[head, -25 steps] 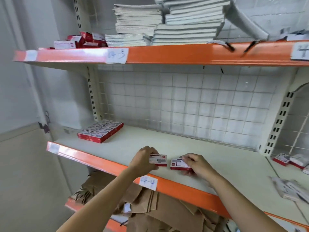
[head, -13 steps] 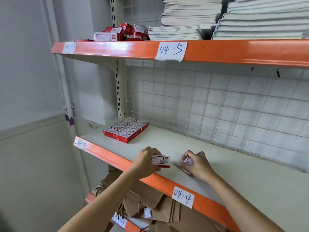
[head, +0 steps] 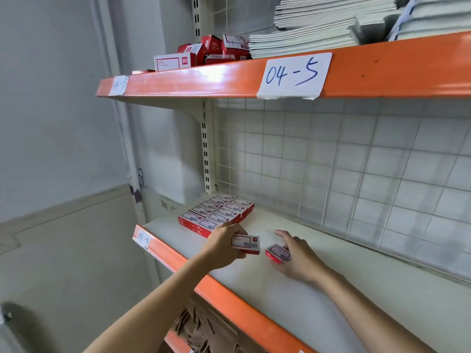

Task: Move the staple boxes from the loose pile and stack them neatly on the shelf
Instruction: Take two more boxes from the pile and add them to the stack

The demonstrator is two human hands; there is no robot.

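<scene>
A neat block of several red-and-white staple boxes (head: 216, 214) lies flat at the back left of the middle shelf (head: 331, 301). My left hand (head: 221, 247) grips one staple box (head: 246, 243) just above the shelf, right in front of that block. My right hand (head: 299, 258) holds a second staple box (head: 277, 253) low against the shelf surface, a little to the right of the first. Both boxes show their white labels upward.
The orange shelf lip (head: 178, 261) carries a paper tag reading 04-4. The upper shelf (head: 382, 72), tagged 04-5, holds jumbled red boxes (head: 204, 53) and stacks of notebooks (head: 318, 31). A wire grid (head: 356, 161) backs the shelf. Brown paper (head: 204, 332) lies below.
Both hands have carried their boxes leftward along the shelf, closer to the neat block. The view has swung left and nearer, so the block looms larger.
</scene>
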